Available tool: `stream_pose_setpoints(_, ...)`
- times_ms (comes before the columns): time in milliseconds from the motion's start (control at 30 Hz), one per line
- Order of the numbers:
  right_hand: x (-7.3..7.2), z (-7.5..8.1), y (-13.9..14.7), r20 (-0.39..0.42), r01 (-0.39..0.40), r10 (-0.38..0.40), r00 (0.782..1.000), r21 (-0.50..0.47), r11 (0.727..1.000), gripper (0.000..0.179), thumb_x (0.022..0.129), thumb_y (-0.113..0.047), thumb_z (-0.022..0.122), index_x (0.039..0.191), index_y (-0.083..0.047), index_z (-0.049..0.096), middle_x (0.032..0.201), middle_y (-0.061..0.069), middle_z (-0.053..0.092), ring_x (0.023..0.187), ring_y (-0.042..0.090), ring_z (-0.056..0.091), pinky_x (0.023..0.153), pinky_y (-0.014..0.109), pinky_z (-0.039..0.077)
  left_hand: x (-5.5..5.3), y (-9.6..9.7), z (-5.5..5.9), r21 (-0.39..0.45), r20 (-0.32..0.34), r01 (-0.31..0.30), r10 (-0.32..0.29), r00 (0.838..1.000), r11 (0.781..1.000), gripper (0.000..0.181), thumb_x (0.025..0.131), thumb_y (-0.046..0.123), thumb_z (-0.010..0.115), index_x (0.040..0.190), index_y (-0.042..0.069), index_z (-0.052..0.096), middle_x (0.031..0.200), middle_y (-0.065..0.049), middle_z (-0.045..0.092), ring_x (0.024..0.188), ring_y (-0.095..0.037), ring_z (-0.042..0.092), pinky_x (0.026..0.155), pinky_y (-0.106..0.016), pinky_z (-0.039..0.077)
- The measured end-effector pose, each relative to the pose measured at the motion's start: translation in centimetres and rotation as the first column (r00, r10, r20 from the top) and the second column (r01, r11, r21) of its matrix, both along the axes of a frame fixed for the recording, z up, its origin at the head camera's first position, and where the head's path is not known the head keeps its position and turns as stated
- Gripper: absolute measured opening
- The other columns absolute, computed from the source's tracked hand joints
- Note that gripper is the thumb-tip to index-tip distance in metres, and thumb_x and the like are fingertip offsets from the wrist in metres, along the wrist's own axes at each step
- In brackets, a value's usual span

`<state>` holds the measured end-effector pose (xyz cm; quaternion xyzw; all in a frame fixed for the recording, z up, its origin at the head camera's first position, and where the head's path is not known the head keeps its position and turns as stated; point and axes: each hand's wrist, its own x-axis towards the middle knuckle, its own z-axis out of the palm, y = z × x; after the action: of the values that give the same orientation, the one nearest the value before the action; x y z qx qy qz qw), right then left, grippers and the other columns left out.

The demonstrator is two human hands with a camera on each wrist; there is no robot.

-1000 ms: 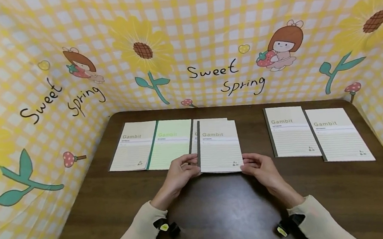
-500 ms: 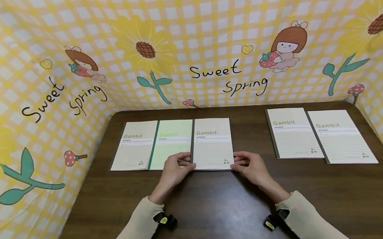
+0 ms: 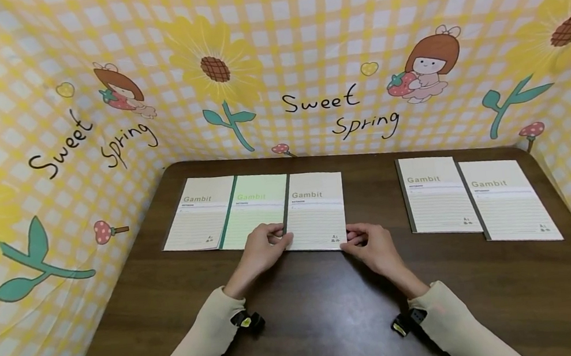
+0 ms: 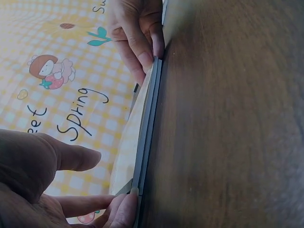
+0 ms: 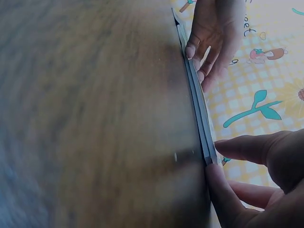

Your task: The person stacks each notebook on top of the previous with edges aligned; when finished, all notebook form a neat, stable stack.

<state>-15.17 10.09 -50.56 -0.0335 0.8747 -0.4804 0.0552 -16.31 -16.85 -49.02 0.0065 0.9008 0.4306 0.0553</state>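
Note:
Two cream "Gambit" notebooks lie stacked almost flush at mid-table in the head view; the top notebook [image 3: 315,212] hides most of the lower one. Their dark edges show in both wrist views. My left hand [image 3: 263,247] holds the stack's near left corner, fingertips [image 4: 126,209] at the edge and one digit raised apart from it. At the near right corner, my right hand [image 3: 375,248] grips with thumb and fingers, tips [image 5: 216,178] against the edge. A green notebook [image 3: 254,210] lies directly left, partly beneath my left hand.
Left of the green one lies another cream notebook [image 3: 200,213]. Two more cream notebooks, one [image 3: 439,195] and its neighbour [image 3: 511,201], lie at the right, the latter slightly nearer. A checked yellow cloth [image 3: 304,54] hangs behind the brown table [image 3: 321,319].
Both hands have brought the top notebook left and down onto the lower one, so their edges line up. In the last half second the hands have barely moved.

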Motion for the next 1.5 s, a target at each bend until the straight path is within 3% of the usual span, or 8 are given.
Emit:
stream_pose_setpoints(200, -0.2, 0.0, 0.0, -0.005, -0.007, 0.007, 1.0, 0.024, 1.0, 0.049, 0.085, -0.014, 0.087, 0.129, 0.0, 0.072, 0.103, 0.012, 0.079, 0.089, 0.02, 0.078, 0.078, 0.021, 0.055, 0.0, -0.1, -0.1, 0.001, -0.005, 0.001, -0.001, 1.0, 1.0, 0.041, 0.1, 0.022, 0.069, 0.132, -0.003, 0.069, 0.106, -0.015, 0.07, 0.088, -0.022, 0.07, 0.076, -0.029, 0.053)
stream_pose_setpoints(433, -0.2, 0.0, 0.0, 0.01, -0.019, 0.02, 1.0, -0.022, 1.0, 0.058, 0.078, -0.007, 0.09, 0.132, 0.001, 0.07, 0.106, 0.014, 0.077, 0.09, 0.02, 0.077, 0.077, 0.018, 0.055, 0.1, 0.0, -0.2, 0.017, -0.048, 0.005, -0.004, 0.999, 1.0, 0.043, 0.099, 0.022, 0.068, 0.13, -0.007, 0.069, 0.102, -0.014, 0.067, 0.082, -0.017, 0.065, 0.071, -0.026, 0.05)
stream_pose_setpoints(767, -0.1, -0.1, -0.1, -0.007, -0.02, 0.02, 1.0, -0.013, 1.0, 0.059, 0.078, -0.006, 0.09, 0.132, 0.002, 0.07, 0.106, 0.014, 0.077, 0.09, 0.021, 0.077, 0.079, 0.02, 0.056, 0.2, 0.0, -0.1, 0.018, -0.014, -0.005, 0.005, 1.0, 1.0, 0.041, 0.101, 0.022, 0.068, 0.133, -0.003, 0.068, 0.106, -0.015, 0.068, 0.086, -0.02, 0.065, 0.073, -0.028, 0.05)
stream_pose_setpoints(1000, -0.1, 0.3, 0.0, 0.02, -0.029, 0.029, 0.999, 0.021, 0.999, 0.059, 0.079, -0.012, 0.09, 0.133, 0.001, 0.069, 0.107, 0.012, 0.078, 0.092, 0.02, 0.076, 0.079, 0.021, 0.055, 0.4, -0.3, 0.1, 0.028, 0.005, -0.011, 0.011, 1.0, 1.0, 0.047, 0.102, 0.027, 0.069, 0.138, -0.002, 0.065, 0.113, -0.015, 0.072, 0.097, -0.024, 0.071, 0.084, -0.035, 0.058)
stream_pose_setpoints(1200, -0.1, 1.1, 0.3, 0.019, -0.099, 0.097, 0.995, 0.075, 0.992, 0.06, 0.085, -0.021, 0.087, 0.136, 0.004, 0.066, 0.11, 0.013, 0.076, 0.094, 0.022, 0.076, 0.08, 0.027, 0.059, 1.0, -1.1, 0.5, 0.057, 0.009, 0.025, -0.026, 1.0, 0.998, 0.051, 0.103, 0.029, 0.067, 0.144, 0.0, 0.06, 0.118, -0.014, 0.075, 0.108, -0.03, 0.075, 0.094, -0.046, 0.06)
stream_pose_setpoints(1333, 0.2, 1.7, 0.2, -0.041, -0.128, 0.135, 0.99, 0.146, 0.981, 0.061, 0.09, -0.024, 0.083, 0.14, 0.003, 0.062, 0.115, 0.016, 0.072, 0.098, 0.026, 0.073, 0.086, 0.04, 0.06, 1.4, -2.1, 0.8, 0.046, 0.002, 0.043, -0.043, 0.999, 0.998, 0.051, 0.103, 0.029, 0.067, 0.146, 0.002, 0.059, 0.12, -0.015, 0.075, 0.11, -0.031, 0.074, 0.097, -0.047, 0.059)
stream_pose_setpoints(1500, 0.4, 2.0, -1.0, -0.16, -0.133, 0.178, 0.971, 0.257, 0.957, 0.06, 0.092, -0.023, 0.08, 0.142, 0.001, 0.06, 0.13, 0.021, 0.065, 0.112, 0.036, 0.068, 0.095, 0.052, 0.057, 2.0, -3.3, 0.8, 0.0, -0.086, 0.063, -0.063, 0.994, 0.998, 0.043, 0.102, 0.026, 0.069, 0.138, 0.001, 0.065, 0.118, -0.017, 0.074, 0.102, -0.03, 0.076, 0.092, -0.045, 0.061)
